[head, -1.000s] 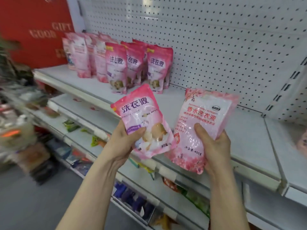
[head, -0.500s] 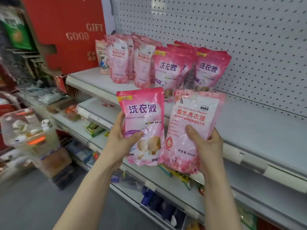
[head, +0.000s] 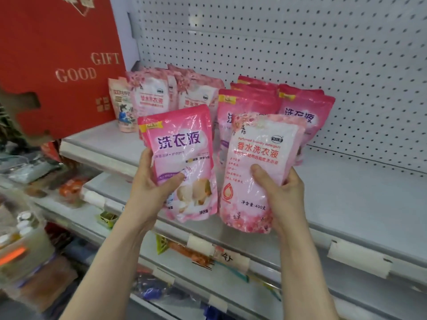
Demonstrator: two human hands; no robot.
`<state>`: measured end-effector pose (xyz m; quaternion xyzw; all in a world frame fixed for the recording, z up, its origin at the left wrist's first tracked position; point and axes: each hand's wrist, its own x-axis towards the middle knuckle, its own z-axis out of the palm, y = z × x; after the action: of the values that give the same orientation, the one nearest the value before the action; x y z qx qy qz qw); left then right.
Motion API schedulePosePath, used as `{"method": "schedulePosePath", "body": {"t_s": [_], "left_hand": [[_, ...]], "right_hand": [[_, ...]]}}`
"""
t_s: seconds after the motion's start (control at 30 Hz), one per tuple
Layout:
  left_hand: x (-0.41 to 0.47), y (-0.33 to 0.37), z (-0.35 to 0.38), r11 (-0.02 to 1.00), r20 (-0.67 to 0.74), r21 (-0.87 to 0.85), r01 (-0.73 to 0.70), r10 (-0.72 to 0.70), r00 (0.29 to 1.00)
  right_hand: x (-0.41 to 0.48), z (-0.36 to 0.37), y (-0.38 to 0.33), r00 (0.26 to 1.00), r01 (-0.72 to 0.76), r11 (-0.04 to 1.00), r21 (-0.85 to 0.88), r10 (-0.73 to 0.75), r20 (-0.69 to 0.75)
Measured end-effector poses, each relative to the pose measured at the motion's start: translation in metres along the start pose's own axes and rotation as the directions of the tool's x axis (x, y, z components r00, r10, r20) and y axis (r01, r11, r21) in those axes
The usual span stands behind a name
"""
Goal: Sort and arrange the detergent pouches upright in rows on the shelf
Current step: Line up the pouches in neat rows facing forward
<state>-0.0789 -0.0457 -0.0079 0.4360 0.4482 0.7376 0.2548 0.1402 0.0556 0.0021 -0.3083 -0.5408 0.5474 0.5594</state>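
My left hand (head: 151, 189) grips a deep pink detergent pouch (head: 182, 144) upright by its lower left side, thumb across the front. My right hand (head: 280, 195) grips a paler pink floral pouch (head: 261, 144) the same way, right beside the first. Both are held in front of the top shelf (head: 360, 204). Behind them, several pouches stand upright on that shelf: pale floral ones (head: 152, 95) at the left, deep pink ones (head: 302, 112) at the right.
A red gift box (head: 57, 61) stands at the shelf's left end, with a small different pouch (head: 121, 107) next to it. White pegboard (head: 300, 42) backs the shelf. The shelf surface to the right is bare. Lower shelves (head: 184, 250) hold mixed goods.
Both pouches, first tilted apart, have been brought upright and side by side. The view has shifted closer to the standing pouches, which now lie directly behind my hands.
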Motion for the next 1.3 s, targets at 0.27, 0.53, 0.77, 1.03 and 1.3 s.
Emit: {"method": "schedulePosePath", "body": {"t_s": [0.27, 0.53, 0.77, 1.03, 1.3], "left_hand": [[0.056, -0.009, -0.057, 0.998, -0.003, -0.064, -0.028, 0.028, 1.0], [0.124, -0.004, -0.148, 0.997, 0.017, -0.075, -0.029, 0.03, 0.999], [0.158, -0.013, -0.207, 0.993, 0.081, -0.106, -0.049, 0.058, 0.995], [0.17, -0.027, -0.222, 0.995, 0.212, -0.1, 0.004, 0.017, 0.977], [0.169, -0.024, -0.205, 0.992, 0.295, -0.111, 0.059, -0.023, 0.955]], "right_hand": [[0.027, 0.054, 0.016, 0.994, 0.112, 0.994, -0.008, -0.112, 0.0], [0.051, 0.144, 0.024, 0.962, 0.242, 0.97, 0.011, -0.238, -0.137], [0.098, 0.21, 0.057, 0.957, 0.232, 0.969, -0.089, -0.243, -0.157], [0.113, 0.21, 0.064, 0.965, 0.13, 0.991, -0.02, -0.131, -0.225], [0.105, 0.229, 0.038, 0.924, 0.076, 0.906, -0.415, -0.221, -0.313]]}}
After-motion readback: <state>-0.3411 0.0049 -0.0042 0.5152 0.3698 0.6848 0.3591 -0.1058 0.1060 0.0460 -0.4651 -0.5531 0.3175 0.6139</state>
